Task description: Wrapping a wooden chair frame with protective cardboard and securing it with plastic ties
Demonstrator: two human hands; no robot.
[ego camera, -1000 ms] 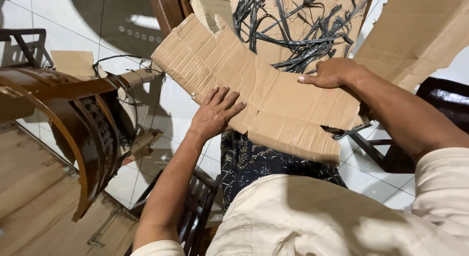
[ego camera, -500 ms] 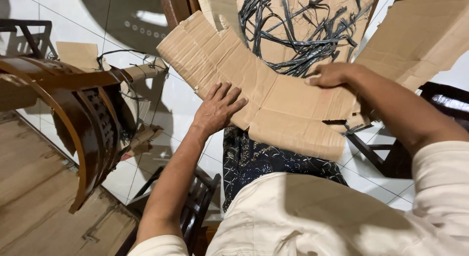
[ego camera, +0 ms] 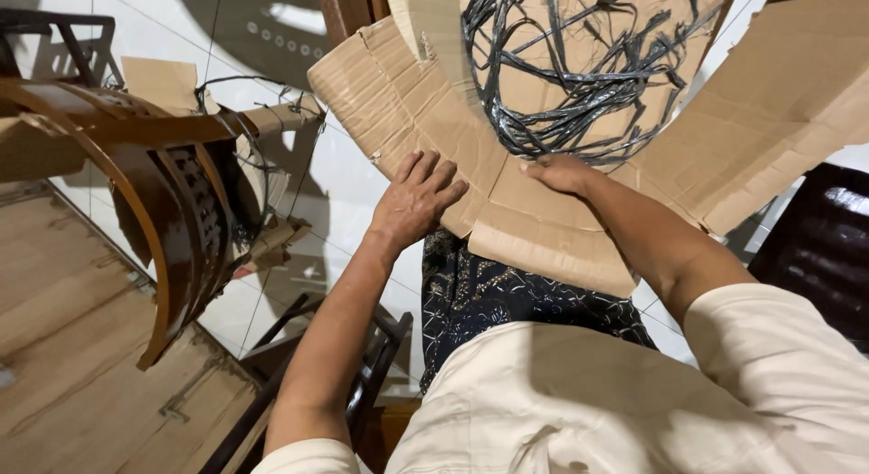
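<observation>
Head view: looking down at a flattened cardboard sheet [ego camera: 543, 202] lying across the person's lap, over the dark patterned cloth [ego camera: 507, 302].
Left hand [ego camera: 418, 195]: pressing flat on the sheet's left flap, fingers spread, gripping nothing.
Right hand [ego camera: 563, 172]: resting at the sheet's middle, fingers loosely curled beside the tangle of black strips [ego camera: 579, 76]; whether it is pinching one, I cannot tell.
Risk: the torn, creased flap is likely giving way under the pressing palm.
Risk: the tangle is likely sliding off if the sheet is tipping toward the tiled floor [ego camera: 344, 184].
</observation>
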